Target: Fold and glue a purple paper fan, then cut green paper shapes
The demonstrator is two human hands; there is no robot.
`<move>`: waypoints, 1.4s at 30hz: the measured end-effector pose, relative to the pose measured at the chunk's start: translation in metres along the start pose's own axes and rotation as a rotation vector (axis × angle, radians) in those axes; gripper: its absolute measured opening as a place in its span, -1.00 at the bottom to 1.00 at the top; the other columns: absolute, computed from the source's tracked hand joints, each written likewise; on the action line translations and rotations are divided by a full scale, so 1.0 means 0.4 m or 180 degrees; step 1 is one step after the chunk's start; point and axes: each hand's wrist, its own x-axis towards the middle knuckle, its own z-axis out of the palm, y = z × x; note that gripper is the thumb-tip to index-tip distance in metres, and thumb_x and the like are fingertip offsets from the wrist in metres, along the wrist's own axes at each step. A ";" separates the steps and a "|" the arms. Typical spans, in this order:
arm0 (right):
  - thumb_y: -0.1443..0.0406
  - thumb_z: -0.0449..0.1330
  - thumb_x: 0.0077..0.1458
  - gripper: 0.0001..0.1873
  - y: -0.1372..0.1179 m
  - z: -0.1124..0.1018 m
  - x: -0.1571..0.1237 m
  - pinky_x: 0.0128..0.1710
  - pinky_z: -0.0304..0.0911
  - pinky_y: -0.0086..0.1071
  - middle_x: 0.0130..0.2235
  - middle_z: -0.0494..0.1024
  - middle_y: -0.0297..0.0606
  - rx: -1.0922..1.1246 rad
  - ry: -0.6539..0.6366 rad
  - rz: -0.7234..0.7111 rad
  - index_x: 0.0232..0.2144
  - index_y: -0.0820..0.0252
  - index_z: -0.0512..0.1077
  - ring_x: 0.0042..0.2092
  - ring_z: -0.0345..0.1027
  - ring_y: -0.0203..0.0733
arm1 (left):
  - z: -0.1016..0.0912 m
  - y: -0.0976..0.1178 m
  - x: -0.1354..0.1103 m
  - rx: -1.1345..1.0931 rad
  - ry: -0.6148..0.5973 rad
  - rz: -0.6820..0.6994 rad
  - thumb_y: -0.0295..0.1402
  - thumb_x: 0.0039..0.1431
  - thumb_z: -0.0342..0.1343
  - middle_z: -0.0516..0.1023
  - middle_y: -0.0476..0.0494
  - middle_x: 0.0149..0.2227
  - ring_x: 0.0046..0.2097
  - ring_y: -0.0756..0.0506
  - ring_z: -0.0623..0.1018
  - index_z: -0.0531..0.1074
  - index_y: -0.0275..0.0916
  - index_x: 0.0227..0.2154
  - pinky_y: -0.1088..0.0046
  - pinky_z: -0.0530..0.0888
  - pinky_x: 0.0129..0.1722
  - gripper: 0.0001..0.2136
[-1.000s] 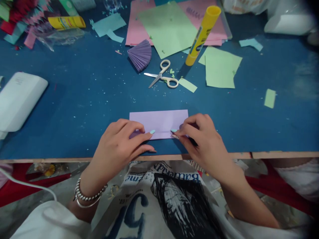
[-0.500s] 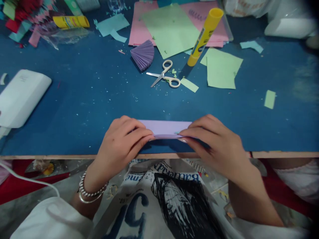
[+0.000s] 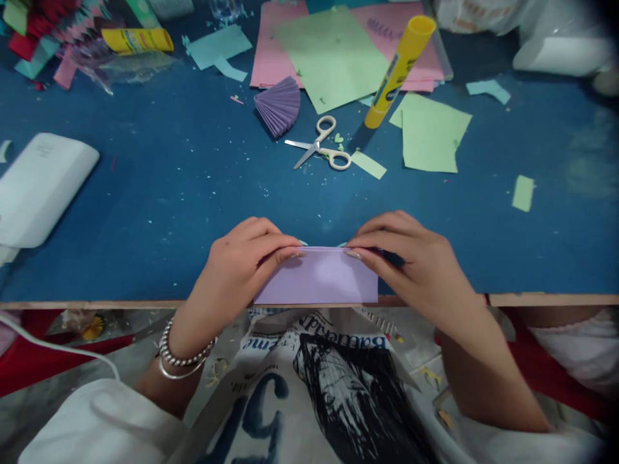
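Observation:
A sheet of purple paper lies at the table's front edge, with a narrow folded strip along its far side. My left hand pinches the left part of that fold between thumb and fingers. The right part of the fold is pinched by my right hand. Beyond my hands rest scissors with white handles, their blades spread. A pleated purple paper fan sits just behind them. To the right a yellow glue stick stands upright.
Pink paper and green paper are stacked at the back. Green squares lie at right, with small scraps around. A white power bank with a cable is at left. A second yellow tube lies at the back left.
The purple paper has been turned over: its broad flap now extends toward me instead of away. Both hands have shifted slightly away from me and still pinch the folded edge.

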 end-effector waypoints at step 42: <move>0.31 0.08 0.12 -0.84 -0.026 0.015 -0.025 -0.23 0.19 -0.27 -0.16 0.38 -0.17 -0.0789 -0.0061 -0.0161 -0.36 0.18 0.47 -0.18 0.15 -0.14 | 0.022 0.033 -0.056 0.0710 0.0233 0.0012 -0.36 0.10 0.12 0.48 -0.12 -0.19 -0.15 -0.16 0.37 0.47 -0.16 -0.21 0.27 0.35 -0.18 -0.82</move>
